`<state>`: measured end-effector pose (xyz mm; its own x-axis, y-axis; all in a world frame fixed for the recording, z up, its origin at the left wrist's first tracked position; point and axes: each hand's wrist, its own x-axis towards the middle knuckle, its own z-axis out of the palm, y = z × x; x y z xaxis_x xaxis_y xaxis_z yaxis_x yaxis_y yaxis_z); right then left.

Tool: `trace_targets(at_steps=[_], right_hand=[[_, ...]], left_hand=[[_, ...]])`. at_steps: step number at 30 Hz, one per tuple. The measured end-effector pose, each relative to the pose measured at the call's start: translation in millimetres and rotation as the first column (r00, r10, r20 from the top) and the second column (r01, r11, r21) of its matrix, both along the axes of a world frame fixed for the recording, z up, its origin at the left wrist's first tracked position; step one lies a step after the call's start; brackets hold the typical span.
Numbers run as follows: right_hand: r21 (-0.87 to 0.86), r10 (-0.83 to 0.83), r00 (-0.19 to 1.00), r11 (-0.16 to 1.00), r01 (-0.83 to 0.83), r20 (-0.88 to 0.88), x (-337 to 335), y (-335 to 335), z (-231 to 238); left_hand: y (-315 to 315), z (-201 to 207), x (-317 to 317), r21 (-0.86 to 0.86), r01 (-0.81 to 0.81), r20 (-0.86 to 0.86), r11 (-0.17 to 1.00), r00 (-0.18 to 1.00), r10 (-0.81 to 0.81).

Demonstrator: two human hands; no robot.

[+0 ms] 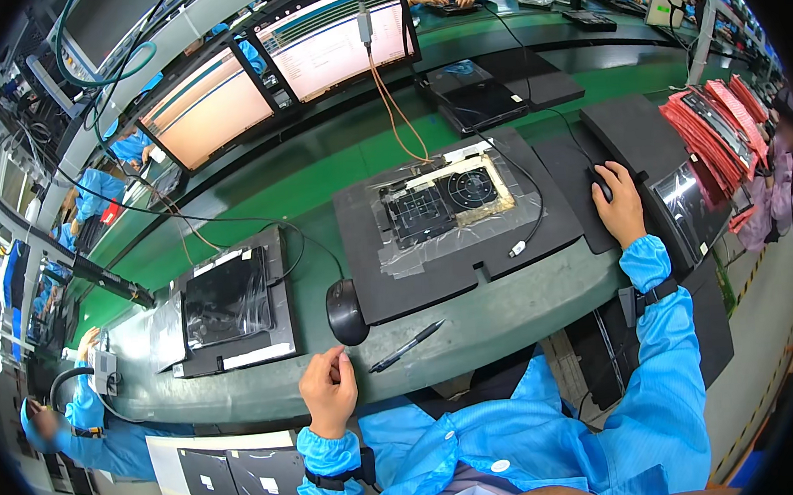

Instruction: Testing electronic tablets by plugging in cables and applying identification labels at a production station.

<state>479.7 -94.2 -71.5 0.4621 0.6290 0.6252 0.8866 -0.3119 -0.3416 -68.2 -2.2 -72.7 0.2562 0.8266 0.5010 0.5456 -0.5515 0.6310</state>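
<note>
My right hand (619, 204) rests over a black computer mouse (601, 181), its fingers curved around it, on a dark pad at the right. Near the table's front edge my left hand (330, 390) hovers with curled fingers and no visible thing in them. Just right of it lies a black pen (407, 346). Beyond that hand stands a rounded black device (346, 313). Between my hands, a black foam board (455, 289) carries a taped-down fixture (446, 200) with a grid and a round fan-like part. A cable with a white plug (518, 249) lies on the board.
At left, a film-wrapped dark panel (227, 299) lies on foam. Two monitors (341, 40) stand at the back. Red padded sleeves (711, 138) are stacked at far right. Black flat units (483, 103) lie behind the board. A co-worker's hand (88, 344) is at far left.
</note>
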Motion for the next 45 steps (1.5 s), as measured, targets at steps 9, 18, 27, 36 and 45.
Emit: trace_targets(at_steps=[9, 18, 27, 36, 45], right_hand=[[0.020, 0.017, 1.000, 1.000, -0.017, 0.008, 1, 0, -1], [-0.014, 0.020, 1.000, 1.000, -0.020, 0.011, 3, 1, -2], [0.203, 0.017, 0.968, 0.977, -0.070, 0.251, 4, 16, 55], [-0.497, -0.144, 0.938, 0.867, -0.034, -0.315, 168, 205, 85], [-0.630, -0.264, 0.833, 0.767, -0.125, -0.487, 181, 297, 48]], left_hand=[[1, -1, -1, 0.013, 0.000, -0.033, 1.000, 0.999, 0.001], [0, 2, 0, 0.007, -0.006, -0.065, 1.000, 0.998, 0.006], [-1, 3, 2, -0.012, -0.015, -0.055, 1.000, 0.998, 0.014], [6, -2, 0, 0.072, -0.060, -0.046, 0.996, 0.997, 0.064], [10, 2, -2, 0.161, -0.185, -0.030, 0.970, 0.981, 0.192]])
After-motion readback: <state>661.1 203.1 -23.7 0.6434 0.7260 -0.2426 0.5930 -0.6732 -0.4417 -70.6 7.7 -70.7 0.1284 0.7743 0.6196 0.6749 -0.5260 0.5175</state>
